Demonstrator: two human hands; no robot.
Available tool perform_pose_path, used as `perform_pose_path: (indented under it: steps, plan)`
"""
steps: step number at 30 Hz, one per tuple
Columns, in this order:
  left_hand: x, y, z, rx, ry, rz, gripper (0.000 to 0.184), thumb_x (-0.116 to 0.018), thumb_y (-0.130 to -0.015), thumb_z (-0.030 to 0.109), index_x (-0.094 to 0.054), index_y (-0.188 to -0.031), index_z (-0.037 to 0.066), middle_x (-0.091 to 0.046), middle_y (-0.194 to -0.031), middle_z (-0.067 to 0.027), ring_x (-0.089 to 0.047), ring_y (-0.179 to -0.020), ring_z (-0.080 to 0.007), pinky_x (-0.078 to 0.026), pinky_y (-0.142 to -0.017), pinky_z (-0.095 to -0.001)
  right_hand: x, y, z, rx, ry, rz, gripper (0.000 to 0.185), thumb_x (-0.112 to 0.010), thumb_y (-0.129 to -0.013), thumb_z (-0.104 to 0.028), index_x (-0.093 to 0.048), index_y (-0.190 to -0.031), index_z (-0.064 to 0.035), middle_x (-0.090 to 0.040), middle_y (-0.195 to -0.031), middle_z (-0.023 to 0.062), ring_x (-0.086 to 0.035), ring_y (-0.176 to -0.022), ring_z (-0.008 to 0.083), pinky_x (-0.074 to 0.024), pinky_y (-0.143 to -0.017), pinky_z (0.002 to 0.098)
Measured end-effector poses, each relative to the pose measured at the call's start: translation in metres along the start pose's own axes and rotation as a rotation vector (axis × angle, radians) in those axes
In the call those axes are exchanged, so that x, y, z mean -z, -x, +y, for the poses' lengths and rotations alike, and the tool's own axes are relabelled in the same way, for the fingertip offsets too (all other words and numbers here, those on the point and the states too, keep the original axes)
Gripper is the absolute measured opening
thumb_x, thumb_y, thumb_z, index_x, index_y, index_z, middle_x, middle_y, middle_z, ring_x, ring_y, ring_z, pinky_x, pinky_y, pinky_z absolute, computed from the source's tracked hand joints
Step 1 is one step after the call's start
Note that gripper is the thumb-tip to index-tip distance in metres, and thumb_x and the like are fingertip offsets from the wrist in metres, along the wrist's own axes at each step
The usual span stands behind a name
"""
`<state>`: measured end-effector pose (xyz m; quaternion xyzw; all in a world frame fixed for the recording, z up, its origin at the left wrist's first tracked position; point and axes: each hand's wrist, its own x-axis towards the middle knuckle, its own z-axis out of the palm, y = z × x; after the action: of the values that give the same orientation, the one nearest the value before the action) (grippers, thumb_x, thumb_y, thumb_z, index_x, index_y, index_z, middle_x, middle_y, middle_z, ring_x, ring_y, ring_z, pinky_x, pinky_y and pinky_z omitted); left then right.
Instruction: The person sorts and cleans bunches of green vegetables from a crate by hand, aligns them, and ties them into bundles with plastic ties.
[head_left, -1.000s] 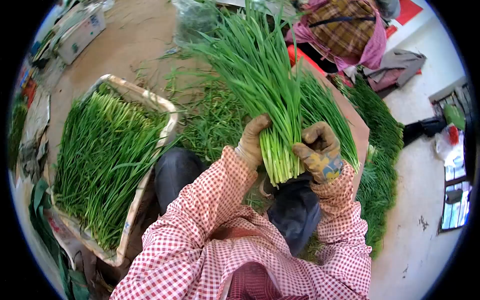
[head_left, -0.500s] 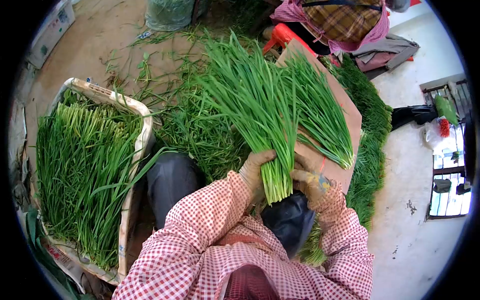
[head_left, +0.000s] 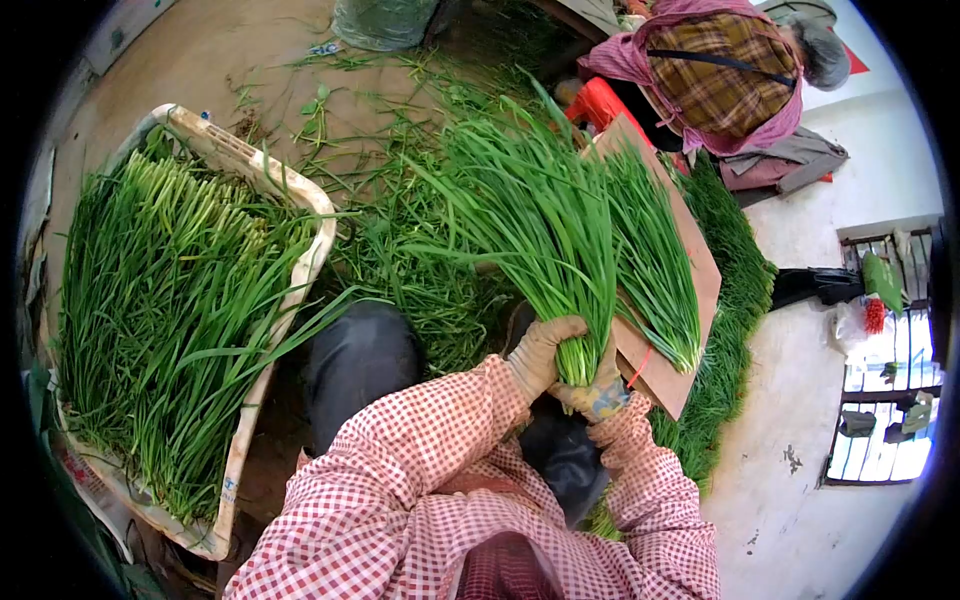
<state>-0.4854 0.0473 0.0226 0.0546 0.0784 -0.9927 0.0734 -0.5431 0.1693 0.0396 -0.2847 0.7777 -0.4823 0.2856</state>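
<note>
A bunch of long green stalks stands fanned out above my knees, its pale cut ends downward. My gloved left hand is wrapped round the lower left of the bunch. Against its lower right side and under the ends, my gloved right hand is closed on the same bunch. Beside it, a second green bunch lies on a brown cardboard sheet, where a thin red strip also shows.
At the left stands a white crate full of green stalks. Loose greens cover the floor beyond my knees. A long green pile runs along the white wall. Another person in a plaid top bends at the upper right, near a red stool.
My right hand has moved from the bunch's right side to its lower ends, and my left hand has come down with it. The camera view has shifted, and the other person now shows more fully.
</note>
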Motion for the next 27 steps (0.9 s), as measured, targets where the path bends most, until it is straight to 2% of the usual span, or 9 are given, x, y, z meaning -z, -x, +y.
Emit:
perform_pose_path:
  steps: [3, 5, 6, 10, 19, 21, 22, 25, 27]
  plan:
    - [-0.002, 0.001, 0.002, -0.015, -0.041, -0.005, 0.041, -0.065, -0.075, 0.008, -0.058, -0.115, 0.0, -0.064, -0.11, -0.0099, -0.062, -0.097, -0.0228, -0.051, -0.089, -0.0367, -0.003, -0.009, -0.016, -0.392, -0.789, 0.095, 0.108, -0.079, -0.062, -0.019, -0.011, -0.146, -0.0077, -0.048, -0.13, 0.0143, -0.05, -0.118, 0.0261, -0.0412, -0.099, 0.0381]
    - [-0.006, 0.003, 0.0, -0.042, -0.055, -0.052, 0.041, -0.065, -0.075, 0.009, -0.059, -0.114, -0.001, -0.064, -0.109, -0.0099, -0.062, -0.097, -0.0233, -0.05, -0.089, -0.0372, 0.005, 0.001, -0.026, 0.177, 0.0, -0.021, 0.096, -0.074, -0.065, -0.014, -0.02, -0.144, -0.0068, -0.051, -0.126, 0.014, -0.052, -0.114, 0.0262, -0.0422, -0.097, 0.0364]
    - [-0.002, 0.002, -0.005, -0.017, -0.021, -0.089, 0.043, -0.066, -0.075, 0.009, -0.057, -0.116, -0.001, -0.064, -0.111, -0.0104, -0.06, -0.101, -0.0245, -0.048, -0.093, -0.0379, 0.013, 0.003, -0.037, 0.171, 0.203, -0.008, 0.091, -0.072, -0.065, -0.01, -0.025, -0.142, -0.007, -0.054, -0.122, 0.013, -0.055, -0.109, 0.0265, -0.0437, -0.094, 0.0355]
    - [-0.04, 0.031, -0.018, 0.077, -0.109, 0.017, 0.046, -0.067, -0.078, 0.01, -0.056, -0.121, 0.002, -0.062, -0.116, -0.0088, -0.058, -0.107, -0.0252, -0.045, -0.097, -0.0386, 0.033, 0.028, -0.068, -0.065, 0.281, -0.068, 0.095, -0.072, -0.063, -0.01, -0.021, -0.144, -0.0049, -0.054, -0.122, 0.0141, -0.055, -0.111, 0.0277, -0.0441, -0.093, 0.0348]
    - [-0.038, 0.061, -0.086, 0.168, -0.208, 0.019, 0.04, -0.07, -0.078, 0.006, -0.059, -0.116, 0.004, -0.064, -0.111, -0.0066, -0.06, -0.103, -0.0223, -0.047, -0.093, -0.0389, 0.063, 0.11, -0.044, 0.111, 0.486, 0.033, 0.102, -0.073, -0.062, -0.009, -0.013, -0.145, -0.0049, -0.052, -0.126, 0.0162, -0.053, -0.115, 0.0282, -0.0434, -0.098, 0.0369]
    - [-0.05, 0.064, -0.079, 0.179, -0.147, 0.045, 0.037, -0.067, -0.078, 0.003, -0.06, -0.114, 0.003, -0.065, -0.109, -0.0076, -0.06, -0.101, -0.0231, -0.048, -0.093, -0.0402, 0.051, 0.101, -0.054, 0.038, 0.392, 0.052, 0.107, -0.075, -0.059, -0.009, -0.011, -0.145, -0.0046, -0.05, -0.128, 0.0173, -0.053, -0.116, 0.0287, -0.0432, -0.1, 0.0384]
    - [-0.056, 0.066, -0.073, 0.191, -0.077, 0.071, 0.034, -0.063, -0.079, 0.0, -0.06, -0.112, 0.002, -0.065, -0.108, -0.0087, -0.061, -0.1, -0.0239, -0.048, -0.093, -0.0415, 0.04, 0.082, -0.051, -0.041, -0.184, 0.04, 0.108, -0.076, -0.059, -0.011, -0.011, -0.145, -0.0037, -0.049, -0.13, 0.0179, -0.053, -0.116, 0.0286, -0.0436, -0.099, 0.0379]
    - [-0.068, 0.079, -0.057, 0.252, 0.026, -0.053, 0.033, -0.062, -0.079, 0.0, -0.06, -0.112, 0.0, -0.066, -0.106, -0.01, -0.062, -0.098, -0.0243, -0.048, -0.094, -0.0428, 0.035, 0.086, -0.086, 0.179, 0.161, -0.073, 0.117, -0.082, -0.054, -0.017, -0.01, -0.145, -0.0048, -0.047, -0.134, 0.0189, -0.055, -0.114, 0.0278, -0.0458, -0.097, 0.0374]
    - [-0.071, 0.083, -0.06, 0.216, -0.025, -0.01, 0.034, -0.062, -0.08, 0.003, -0.058, -0.113, -0.002, -0.065, -0.108, -0.01, -0.062, -0.099, -0.024, -0.048, -0.094, -0.0425, 0.023, 0.069, -0.068, -0.189, -1.245, 0.127, 0.098, -0.077, -0.067, -0.018, -0.018, -0.145, -0.0068, -0.047, -0.133, 0.0178, -0.055, -0.113, 0.027, -0.0459, -0.096, 0.0381]
